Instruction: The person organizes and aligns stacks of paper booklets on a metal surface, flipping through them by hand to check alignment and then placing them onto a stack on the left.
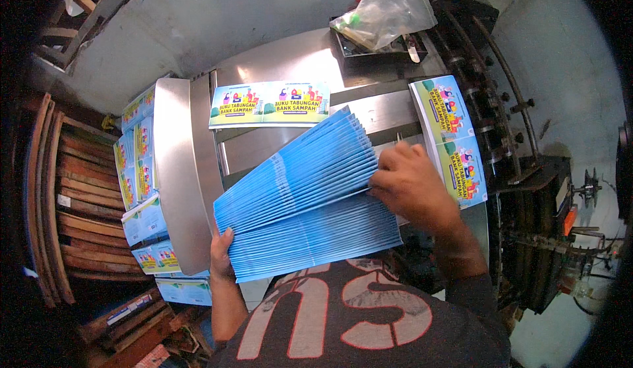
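A thick fanned batch of blue printed sheets [297, 190] lies slantwise in front of my body, its edges spread in many thin steps. My left hand [222, 252] grips its lower left corner, with the thumb on top and the other fingers hidden beneath. At the right edge of the batch, my right hand [402, 173] has its fingers closed on sheet edges, where a gap parts the upper sheets from the lower ones. Beyond the batch, a stack of colourful printed covers [269, 104] lies on the metal table. Another cover stack [452, 140] sits just right of my right hand.
A curved metal panel [181, 177] stands on the left, with several piles of printed covers [137, 163] behind it. At the back, a dark tray [369, 55] holds a clear plastic bag [389, 12]. Dark machinery [488, 104] borders the right side. Wooden slats [92, 196] are far left.
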### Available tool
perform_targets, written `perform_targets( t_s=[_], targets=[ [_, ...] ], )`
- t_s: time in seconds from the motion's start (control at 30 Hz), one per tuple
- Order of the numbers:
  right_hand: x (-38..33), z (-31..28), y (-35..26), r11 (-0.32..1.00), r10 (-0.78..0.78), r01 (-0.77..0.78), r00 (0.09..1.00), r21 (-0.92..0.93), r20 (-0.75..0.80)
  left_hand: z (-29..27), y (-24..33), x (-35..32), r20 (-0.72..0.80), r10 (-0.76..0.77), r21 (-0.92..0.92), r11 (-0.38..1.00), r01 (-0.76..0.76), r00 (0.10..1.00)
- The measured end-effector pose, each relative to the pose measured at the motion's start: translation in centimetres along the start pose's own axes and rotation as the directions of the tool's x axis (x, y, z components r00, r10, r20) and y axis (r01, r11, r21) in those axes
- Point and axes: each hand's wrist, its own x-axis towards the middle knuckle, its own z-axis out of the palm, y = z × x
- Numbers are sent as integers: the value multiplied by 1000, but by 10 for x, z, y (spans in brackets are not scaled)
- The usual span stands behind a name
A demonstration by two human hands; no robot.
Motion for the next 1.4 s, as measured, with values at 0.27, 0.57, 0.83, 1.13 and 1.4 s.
perform_targets(
  t_s=[0.27, 0.57, 0.83, 1.13, 1.4],
  targets=[
    [111, -30, 24, 795, 381, 88, 698, 600, -606, 13, 1, -1, 5, 91, 51, 995, -91, 996],
    [181, 89, 119, 965, 253, -211, 903, 155, -347, 14, -5, 1, 27, 129, 30, 991, -130, 991],
    [55, -2, 66, 860, 325, -229, 934, 455, -145, 14, -3, -1, -23, 94, -13, 995, -94, 995],
    [-69, 7, 9, 907, 81, -124, 989, 402, 122, 11, -5, 8, -45, 77, -29, 996, -79, 996],
    [-77, 13, -6, 943, 97, -118, 992, 311, 82, 25, 0, 11, -31, 56, -107, 993, -59, 998]
  ],
)
